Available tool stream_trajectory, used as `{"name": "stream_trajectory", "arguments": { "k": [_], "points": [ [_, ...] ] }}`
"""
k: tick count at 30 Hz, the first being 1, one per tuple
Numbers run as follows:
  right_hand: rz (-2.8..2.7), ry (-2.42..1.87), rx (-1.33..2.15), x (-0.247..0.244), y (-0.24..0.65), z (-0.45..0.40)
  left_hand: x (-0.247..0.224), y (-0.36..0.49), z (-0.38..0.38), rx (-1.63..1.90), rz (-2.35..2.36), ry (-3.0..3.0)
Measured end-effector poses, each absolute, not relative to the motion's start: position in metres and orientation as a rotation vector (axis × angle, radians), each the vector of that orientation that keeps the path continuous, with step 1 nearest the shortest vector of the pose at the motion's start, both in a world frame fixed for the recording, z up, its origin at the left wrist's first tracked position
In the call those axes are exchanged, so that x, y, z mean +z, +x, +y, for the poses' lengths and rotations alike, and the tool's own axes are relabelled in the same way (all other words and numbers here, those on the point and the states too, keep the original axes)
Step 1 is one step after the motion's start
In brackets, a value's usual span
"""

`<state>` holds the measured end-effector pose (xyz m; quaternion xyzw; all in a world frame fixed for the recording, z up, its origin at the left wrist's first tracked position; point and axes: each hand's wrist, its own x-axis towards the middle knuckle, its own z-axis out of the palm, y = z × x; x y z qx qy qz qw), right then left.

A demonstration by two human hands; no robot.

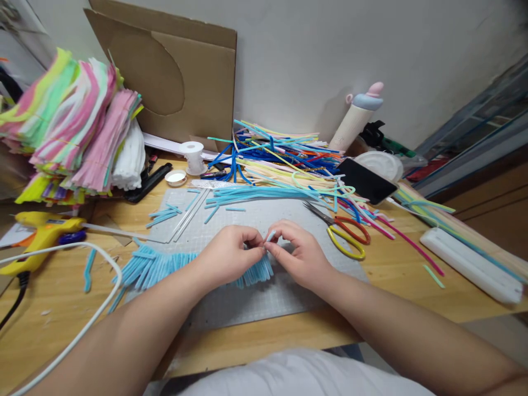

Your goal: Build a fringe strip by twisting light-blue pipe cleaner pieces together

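Two hands meet at a short blue piece above the grey mat point(289, 301).
Left hand point(231, 256) and right hand point(299, 256) angle inward, fingertips pinching the short blue piece point(270, 236); the blue fringe point(165, 267) runs sideways beneath the nearer left hand to the mat's left; scissors point(348, 231) rest at its right.
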<state>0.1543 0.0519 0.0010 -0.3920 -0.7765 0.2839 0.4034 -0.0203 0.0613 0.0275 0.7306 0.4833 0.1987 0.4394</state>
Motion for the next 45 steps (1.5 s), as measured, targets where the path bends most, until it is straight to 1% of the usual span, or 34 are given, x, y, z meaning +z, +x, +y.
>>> {"name": "stream_trajectory", "arguments": {
  "k": [5,10,13,16,22,24,30,36,42,45],
  "points": [
    [-1.977,-0.948,0.660,0.003,0.155,0.050,0.026,-0.020,0.063,0.534,1.211,1.771],
    [-2.062,-0.919,0.362,0.004,0.158,0.046,0.028,-0.022,0.064,0.586,1.192,1.713],
    [-2.090,-0.915,0.328,0.007,0.160,0.045,0.031,-0.023,0.065,0.606,1.198,1.772],
    [-1.907,-0.927,0.505,0.010,0.162,0.043,0.034,-0.024,0.064,0.649,1.263,1.843],
    [-1.652,-1.191,1.178,0.003,0.155,0.046,0.037,-0.020,0.059,0.700,1.300,2.004],
    [-1.556,-1.203,1.302,0.001,0.151,0.048,0.036,-0.019,0.058,0.689,1.299,2.045],
    [-1.443,-1.135,1.450,0.001,0.149,0.050,0.032,-0.020,0.058,0.636,1.276,1.958],
    [-1.549,-1.116,1.429,0.002,0.156,0.053,0.031,-0.022,0.062,0.549,1.251,1.809],
    [-1.453,-0.996,1.690,0.007,0.160,0.058,0.028,-0.025,0.067,0.530,1.128,1.703],
    [-1.422,-0.975,1.746,0.007,0.160,0.059,0.025,-0.026,0.069,0.530,1.083,1.637]
  ]
}}
